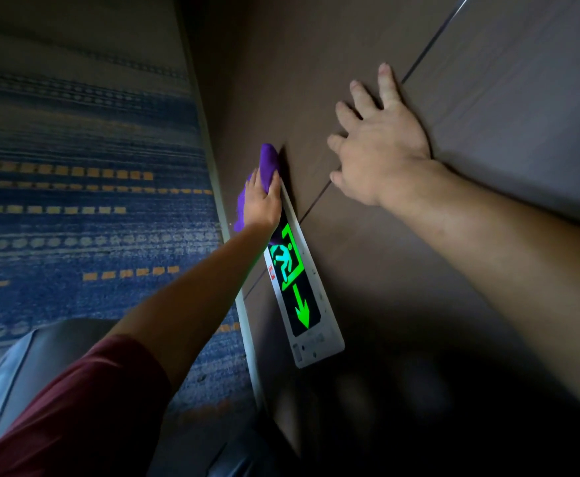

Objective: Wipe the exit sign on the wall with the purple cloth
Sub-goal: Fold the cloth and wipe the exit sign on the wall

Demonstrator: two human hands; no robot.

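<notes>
A long exit sign (297,290) with a silver frame is set low in the dark brown wall (367,270). Its black panel glows with a green running figure and a green arrow. My left hand (262,203) presses the purple cloth (268,160) flat against the sign's far end, and the cloth sticks out beyond my fingertips and under my palm. That end of the sign is hidden by the hand and cloth. My right hand (381,146) lies flat on the wall above the sign with its fingers spread, holding nothing.
A blue carpet (85,208) with yellow dashes covers the floor on the left. A pale skirting strip (219,187) runs between carpet and wall. Thin grooves (429,43) divide the wall panels. My knee in grey trousers (23,366) is at the lower left.
</notes>
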